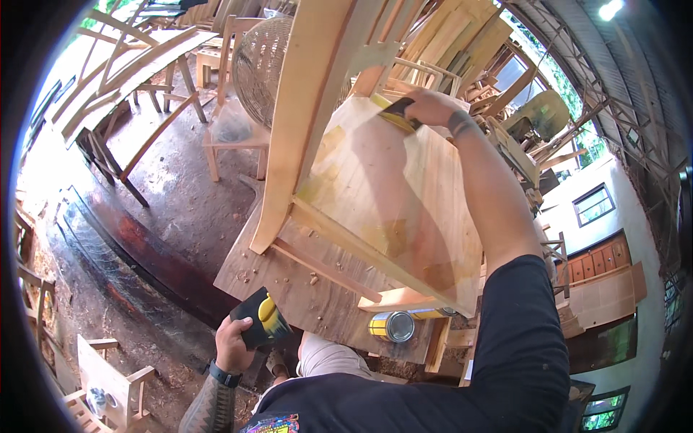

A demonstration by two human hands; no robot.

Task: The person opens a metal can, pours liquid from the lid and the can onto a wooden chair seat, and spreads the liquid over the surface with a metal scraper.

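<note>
Gripping a flat scraper (398,112) by its dark handle, the right hand (431,107) was stretched to the far end of the pale wooden seat (393,191) of an unfinished chair, the blade lying low against the wood near the chair's back. From the head camera I saw yellowish filler patches scattered over that seat, one close under the blade and others nearer me. The left hand (234,345) hung low beside the workbench (303,289), fingers closed round a dark board smeared with yellow paste (261,319), well apart from the seat. An open tin (393,326) lay on its side on the bench under the seat's near corner. I judged that doing this well meant keeping the blade nearly flat, pressing the paste firmly into the grain, drawing it along the boards and leaving only a thin skin. More unfinished chairs (231,108) stood beyond on the workshop floor.
</note>
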